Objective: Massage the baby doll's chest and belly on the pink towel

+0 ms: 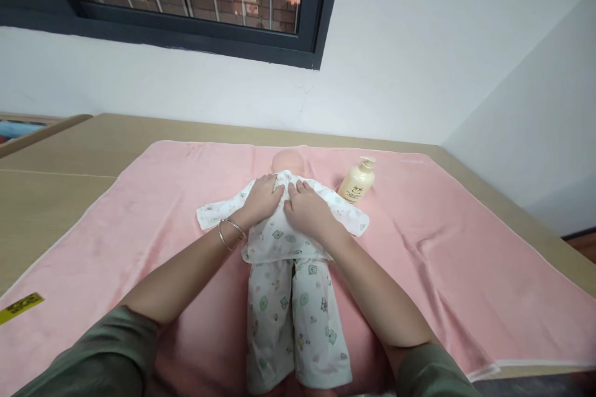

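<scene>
- The left hand (pixel 261 200) lay palm down on the doll's upper chest, fingers spread flat and pressing on the printed top (pixel 284 232) near the collar; it gripped nothing, only rested on the cloth.
- Two thin silver bangles (pixel 230 232) sat on that wrist, and a dull green sleeve (pixel 100 360) covered the upper arm.
- The right hand (pixel 308 208) lay just beside the left, also flat and loose on the fabric, its fingertips at the neckline and close to touching the left hand's fingers.
- Under both hands was a baby doll (pixel 287 162), flat on its back with its bald head pointing away from the person and its legs towards them.
- The doll wore a white top and matching trousers (pixel 293 322) printed with small green and grey animals; the sleeves stretched out to either side, and the trouser legs ran down between the person's forearms.
- The doll rested near the middle of a pink towel (pixel 465 260), which was spread wide and lay mostly smooth with a few soft creases on the right.
- A cream-coloured pump bottle (pixel 356 182) lay tilted on the towel just beyond the doll's sleeve on the right, apart from both hands.
- The towel covered a pale wooden table (pixel 69 161) that stood against a white wall.
- A yellow label (pixel 21 307) showed at the table's left edge.
- A dark-framed window (pixel 186 18) above looked onto brickwork.
</scene>
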Action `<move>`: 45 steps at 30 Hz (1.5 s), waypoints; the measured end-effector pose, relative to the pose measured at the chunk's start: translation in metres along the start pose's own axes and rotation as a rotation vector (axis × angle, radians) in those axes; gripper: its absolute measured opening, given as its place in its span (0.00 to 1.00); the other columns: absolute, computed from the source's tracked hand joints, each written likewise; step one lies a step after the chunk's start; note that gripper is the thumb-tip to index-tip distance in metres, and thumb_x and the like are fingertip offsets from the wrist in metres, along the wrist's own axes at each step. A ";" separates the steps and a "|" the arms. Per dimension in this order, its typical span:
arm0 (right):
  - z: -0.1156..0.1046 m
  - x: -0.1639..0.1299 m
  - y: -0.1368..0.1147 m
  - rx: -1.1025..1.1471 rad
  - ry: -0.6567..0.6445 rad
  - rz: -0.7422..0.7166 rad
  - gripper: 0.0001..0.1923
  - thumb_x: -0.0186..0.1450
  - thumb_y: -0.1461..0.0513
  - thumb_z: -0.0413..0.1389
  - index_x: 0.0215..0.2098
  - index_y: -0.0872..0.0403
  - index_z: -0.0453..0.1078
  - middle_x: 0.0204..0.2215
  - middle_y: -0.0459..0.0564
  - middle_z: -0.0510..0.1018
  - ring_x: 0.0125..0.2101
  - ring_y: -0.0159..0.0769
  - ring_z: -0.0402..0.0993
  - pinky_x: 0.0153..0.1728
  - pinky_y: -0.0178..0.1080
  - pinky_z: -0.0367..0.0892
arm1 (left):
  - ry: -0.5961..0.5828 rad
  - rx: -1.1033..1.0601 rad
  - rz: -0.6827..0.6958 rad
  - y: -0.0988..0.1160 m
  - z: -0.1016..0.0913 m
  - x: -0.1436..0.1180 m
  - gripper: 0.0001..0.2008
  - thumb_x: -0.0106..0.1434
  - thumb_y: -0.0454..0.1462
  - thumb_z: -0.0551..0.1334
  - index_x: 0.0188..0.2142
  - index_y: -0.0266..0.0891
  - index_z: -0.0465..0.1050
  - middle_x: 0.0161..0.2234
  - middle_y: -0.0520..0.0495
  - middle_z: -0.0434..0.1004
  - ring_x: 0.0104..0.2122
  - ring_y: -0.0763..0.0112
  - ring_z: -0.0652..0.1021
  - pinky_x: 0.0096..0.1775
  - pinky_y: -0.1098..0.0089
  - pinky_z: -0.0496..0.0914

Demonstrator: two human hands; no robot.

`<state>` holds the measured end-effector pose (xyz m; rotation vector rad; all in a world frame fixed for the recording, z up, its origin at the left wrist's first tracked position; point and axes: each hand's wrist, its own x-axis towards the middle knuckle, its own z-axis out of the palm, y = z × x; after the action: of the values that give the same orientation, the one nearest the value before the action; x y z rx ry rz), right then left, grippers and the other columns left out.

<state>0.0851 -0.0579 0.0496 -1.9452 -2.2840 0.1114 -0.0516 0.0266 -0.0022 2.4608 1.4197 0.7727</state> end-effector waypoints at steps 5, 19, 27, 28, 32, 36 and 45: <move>-0.001 0.015 0.024 0.167 0.022 0.030 0.28 0.76 0.59 0.40 0.67 0.64 0.62 0.68 0.65 0.65 0.69 0.47 0.58 0.67 0.44 0.55 | 0.103 0.137 0.006 0.018 0.009 -0.020 0.25 0.71 0.39 0.50 0.61 0.24 0.65 0.60 0.25 0.71 0.62 0.45 0.70 0.63 0.48 0.63; 0.007 0.016 0.019 0.101 0.086 0.083 0.28 0.76 0.59 0.42 0.68 0.68 0.60 0.66 0.69 0.67 0.68 0.50 0.61 0.67 0.46 0.53 | 0.031 0.055 -0.048 0.010 0.002 -0.009 0.19 0.71 0.41 0.51 0.54 0.34 0.70 0.52 0.33 0.77 0.55 0.49 0.74 0.59 0.50 0.67; 0.010 0.027 0.043 0.213 0.077 0.073 0.31 0.76 0.50 0.43 0.68 0.62 0.62 0.67 0.63 0.67 0.67 0.49 0.61 0.67 0.47 0.52 | 0.093 0.047 -0.052 0.011 0.009 -0.013 0.22 0.71 0.41 0.50 0.60 0.34 0.67 0.56 0.33 0.75 0.59 0.49 0.72 0.62 0.48 0.64; 0.011 0.027 0.043 0.209 0.076 0.075 0.31 0.77 0.50 0.43 0.68 0.63 0.61 0.68 0.63 0.66 0.68 0.49 0.60 0.67 0.47 0.52 | 0.095 0.049 -0.055 0.011 0.009 -0.013 0.22 0.71 0.41 0.50 0.60 0.34 0.67 0.56 0.33 0.75 0.60 0.49 0.72 0.62 0.48 0.64; 0.014 0.028 0.045 0.194 0.064 0.077 0.33 0.77 0.49 0.42 0.70 0.63 0.58 0.69 0.64 0.63 0.70 0.48 0.57 0.68 0.46 0.49 | 0.105 0.074 -0.056 0.014 0.008 -0.015 0.23 0.72 0.42 0.51 0.61 0.31 0.67 0.59 0.30 0.73 0.62 0.47 0.71 0.63 0.48 0.64; 0.015 0.030 0.054 0.221 0.045 0.030 0.34 0.77 0.48 0.42 0.71 0.63 0.56 0.70 0.63 0.62 0.70 0.47 0.56 0.68 0.44 0.51 | 0.142 0.159 -0.005 0.021 0.009 -0.022 0.24 0.72 0.39 0.49 0.60 0.25 0.66 0.58 0.25 0.73 0.62 0.45 0.71 0.62 0.48 0.64; 0.010 0.017 0.022 0.091 0.087 0.098 0.28 0.76 0.57 0.41 0.68 0.67 0.61 0.67 0.68 0.66 0.68 0.51 0.60 0.67 0.47 0.53 | 0.015 0.106 -0.044 0.014 -0.006 -0.008 0.20 0.72 0.42 0.49 0.50 0.29 0.73 0.47 0.31 0.80 0.51 0.50 0.78 0.55 0.54 0.70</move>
<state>0.1027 -0.0372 0.0379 -1.9754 -2.0932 0.1358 -0.0472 0.0124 0.0057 2.4968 1.5533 0.7259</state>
